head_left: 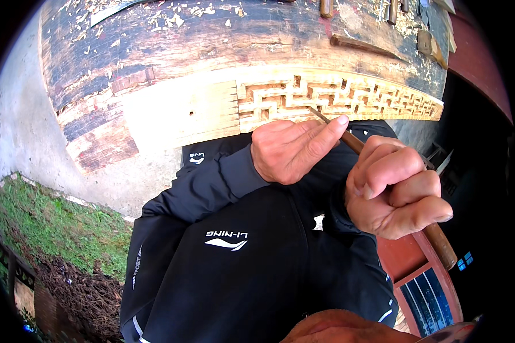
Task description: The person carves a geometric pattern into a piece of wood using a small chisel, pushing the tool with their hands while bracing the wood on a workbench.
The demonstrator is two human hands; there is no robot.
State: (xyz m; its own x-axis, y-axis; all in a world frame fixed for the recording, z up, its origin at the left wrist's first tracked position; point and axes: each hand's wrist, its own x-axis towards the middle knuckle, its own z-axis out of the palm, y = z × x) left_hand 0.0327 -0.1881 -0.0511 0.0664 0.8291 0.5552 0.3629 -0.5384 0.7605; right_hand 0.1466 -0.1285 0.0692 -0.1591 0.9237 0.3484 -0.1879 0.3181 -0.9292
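Note:
A long pale wooden board lies along the near edge of the workbench. Its right part is cut into an angular fretwork pattern; the left part is plain, with one small dark hole. A carving chisel slants across, its thin blade tip touching the fretwork or just above it. My left hand rests by the board's near edge, its fingers pressed together around the lower part of the chisel. Higher up, my right hand is closed round the wooden handle, whose butt end shows below the fist.
Wood shavings are scattered over the worn, dark-stained workbench. At the far right lie several tool handles, a narrow wood strip and a wooden-handled tool. Grass is at the lower left.

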